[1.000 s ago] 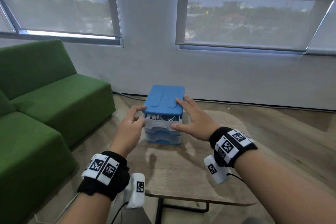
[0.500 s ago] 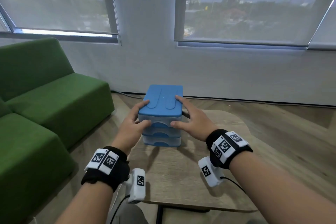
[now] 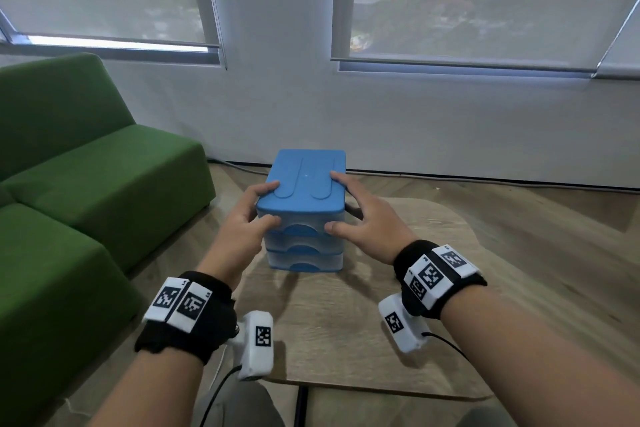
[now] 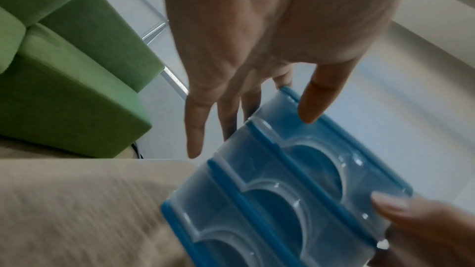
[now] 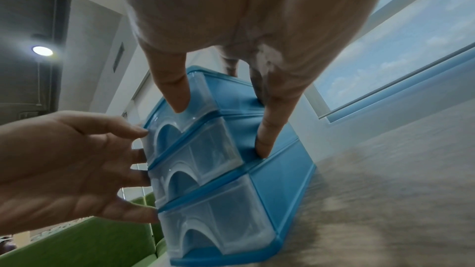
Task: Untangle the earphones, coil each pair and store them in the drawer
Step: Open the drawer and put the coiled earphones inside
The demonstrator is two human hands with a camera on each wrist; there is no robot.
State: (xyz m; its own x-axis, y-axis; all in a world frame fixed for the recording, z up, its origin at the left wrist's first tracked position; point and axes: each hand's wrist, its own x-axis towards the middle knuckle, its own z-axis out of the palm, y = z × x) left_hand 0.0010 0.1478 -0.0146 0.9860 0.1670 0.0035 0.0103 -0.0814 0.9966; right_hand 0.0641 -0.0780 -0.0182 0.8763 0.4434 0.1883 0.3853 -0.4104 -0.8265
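A small blue cabinet (image 3: pixel 304 191) with three translucent drawers stands on the wooden table (image 3: pixel 346 329), and all three drawers are closed. My left hand (image 3: pixel 242 229) lies against its left side, fingers on the lid's corner and thumb on the top drawer's front. My right hand (image 3: pixel 370 222) is spread on the right side, index finger on the lid and thumb on the same drawer front. The left wrist view shows the cabinet (image 4: pixel 282 190) under nearly straight fingers (image 4: pixel 195 129). In the right wrist view the cabinet (image 5: pixel 218 159) sits between both hands. No earphones show.
A green sofa (image 3: pixel 86 184) stands close to the table's left side. The white wall and two windows lie behind the cabinet. Wooden floor (image 3: pixel 554 211) runs to the right of the table. The table's front edge is near my wrists.
One second ago the top drawer stood open with something inside. It is now closed, and my left hand's fingers have moved up onto the lid's corner.
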